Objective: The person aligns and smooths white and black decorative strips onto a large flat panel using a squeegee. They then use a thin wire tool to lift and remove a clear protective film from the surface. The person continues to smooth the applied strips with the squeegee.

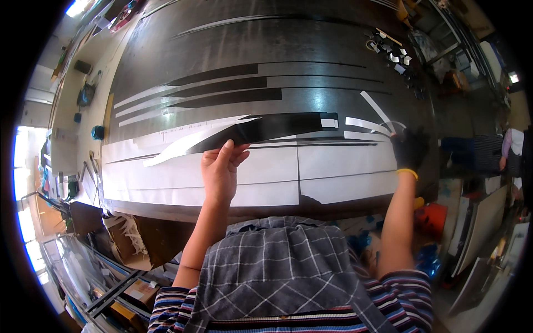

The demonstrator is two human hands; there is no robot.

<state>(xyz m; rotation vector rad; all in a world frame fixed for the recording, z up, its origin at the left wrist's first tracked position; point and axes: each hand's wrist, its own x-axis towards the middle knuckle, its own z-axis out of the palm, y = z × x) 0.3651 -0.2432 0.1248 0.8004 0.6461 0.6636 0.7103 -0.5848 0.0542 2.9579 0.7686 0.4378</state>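
Note:
Between the thumb and fingers of my bare left hand (221, 169) is a long flat black strip (277, 129). Its white side (191, 143) is turned up toward the left, and the strip twists where I hold it. A small white tab (329, 123) shows near its right end. My right hand (410, 147), in a black glove with a yellow band at the wrist, is at the right side of the table. Several narrow white strips (367, 124) fan out from its closed fingers, whose tips are hard to make out against the dark surface.
White sheets (250, 169) lie along the near edge of the dark table (311, 44). Beyond them are several black-and-white strips (239, 83). Small scraps (397, 58) are piled at the far right. An open cardboard box (129, 244) stands below the left edge; another person (488, 152) is at right.

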